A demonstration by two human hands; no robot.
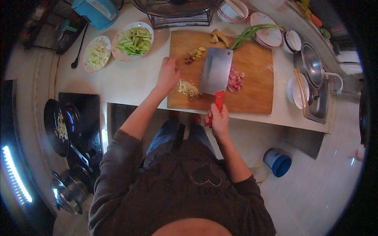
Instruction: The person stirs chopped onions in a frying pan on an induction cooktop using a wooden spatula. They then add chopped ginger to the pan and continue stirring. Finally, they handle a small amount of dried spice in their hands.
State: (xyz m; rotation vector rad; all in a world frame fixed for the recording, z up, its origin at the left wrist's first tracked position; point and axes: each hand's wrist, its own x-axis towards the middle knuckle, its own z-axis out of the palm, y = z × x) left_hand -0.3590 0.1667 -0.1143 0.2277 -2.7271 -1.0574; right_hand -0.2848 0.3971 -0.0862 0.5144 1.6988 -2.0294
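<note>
My right hand (220, 119) grips the red handle of a cleaver (217, 70). Its broad steel blade lies over the wooden cutting board (254, 97), partly covering a pile of cut raw meat (235, 81). At the board's left edge is my left hand (168, 75), with fingers bent; whether it holds the edge is unclear. Just right of that hand sits a heap of minced pale garlic or ginger (188, 88). Sliced ginger (197, 53) and small dark bits (189, 61) lie farther back. Ginger root (219, 37) and green onion stalks (251, 33) rest along the far side.
Plates of cut green vegetable (135, 41) and paler pieces (97, 56) stand left, near a blue kettle (99, 14). Stacked plates (265, 29), a white bowl with chopsticks (297, 91) and a sink (320, 103) are right. A frying pan (56, 128) sits on the stove at left.
</note>
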